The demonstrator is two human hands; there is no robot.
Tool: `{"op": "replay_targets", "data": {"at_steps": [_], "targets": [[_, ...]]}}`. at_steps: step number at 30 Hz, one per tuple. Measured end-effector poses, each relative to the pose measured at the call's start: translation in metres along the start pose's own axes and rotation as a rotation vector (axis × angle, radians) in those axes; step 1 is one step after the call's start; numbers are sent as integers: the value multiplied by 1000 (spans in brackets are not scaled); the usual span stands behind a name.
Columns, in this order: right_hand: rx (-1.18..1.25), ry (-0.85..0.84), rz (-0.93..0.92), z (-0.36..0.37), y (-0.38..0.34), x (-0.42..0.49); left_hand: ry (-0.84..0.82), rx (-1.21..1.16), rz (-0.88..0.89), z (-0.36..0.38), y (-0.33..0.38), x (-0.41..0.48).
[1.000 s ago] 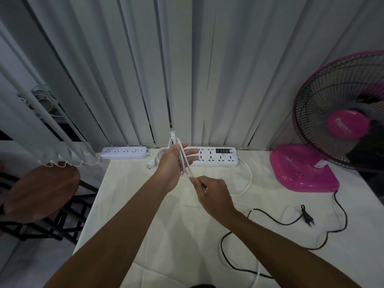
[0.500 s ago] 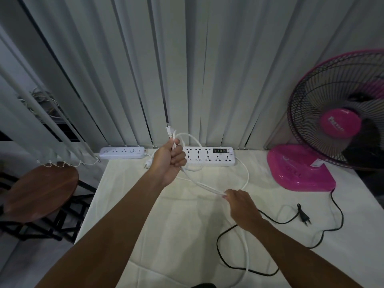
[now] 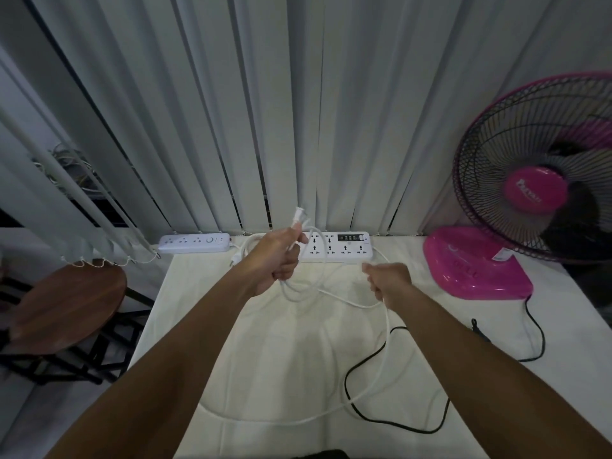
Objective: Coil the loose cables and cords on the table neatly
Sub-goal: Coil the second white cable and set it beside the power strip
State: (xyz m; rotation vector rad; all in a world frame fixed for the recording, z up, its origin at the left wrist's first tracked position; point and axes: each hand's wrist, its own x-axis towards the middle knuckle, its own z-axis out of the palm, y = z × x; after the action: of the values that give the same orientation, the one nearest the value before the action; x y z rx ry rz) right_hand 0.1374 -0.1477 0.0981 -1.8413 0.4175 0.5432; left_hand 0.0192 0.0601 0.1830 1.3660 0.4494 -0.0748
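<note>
So, mid-coil on the white cord (image 3: 385, 346) | my left hand (image 3: 276, 260) is clenched on the gathered loops, plug end poking up at the far side | right hand (image 3: 387, 280) fisted round the same cord just right of it | slack runs near-right over the table (image 3: 265, 359), right hand's closer | black cord (image 3: 397, 422) untouched.

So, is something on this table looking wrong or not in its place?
Nothing looks damaged or spilled. The untidy parts are the loose cords: the white cord held by the left hand and right hand trails over the table and lies across the fan's black cord.
</note>
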Motion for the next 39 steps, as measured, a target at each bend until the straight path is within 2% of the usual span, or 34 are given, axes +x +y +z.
{"op": "replay_targets", "data": {"at_steps": [3,9,12,16,22,25,29,35,39], "targets": [[83,-62,-105,14,-45,-17,4,105,16,4,-6,-5],[7,-117,-594,36,-70,-77,-2,-61,-24,14,-16,-1],[17,-114,-727,45,-64,-94,25,-125,10,14,-18,1],[36,-59,-744,47,-54,-90,25,-189,12,9,-18,0],[-67,89,-587,24,-34,-52,176,-155,47,0,-19,3],[-115,133,-482,17,-23,-37,141,-189,37,-3,-16,3],[-66,154,-428,11,-24,-23,44,-76,-19,-5,-14,0],[54,158,-462,-1,-46,-18,66,82,-45,1,-18,2],[123,104,-604,11,-59,-41,55,144,-38,10,-19,4]]}}
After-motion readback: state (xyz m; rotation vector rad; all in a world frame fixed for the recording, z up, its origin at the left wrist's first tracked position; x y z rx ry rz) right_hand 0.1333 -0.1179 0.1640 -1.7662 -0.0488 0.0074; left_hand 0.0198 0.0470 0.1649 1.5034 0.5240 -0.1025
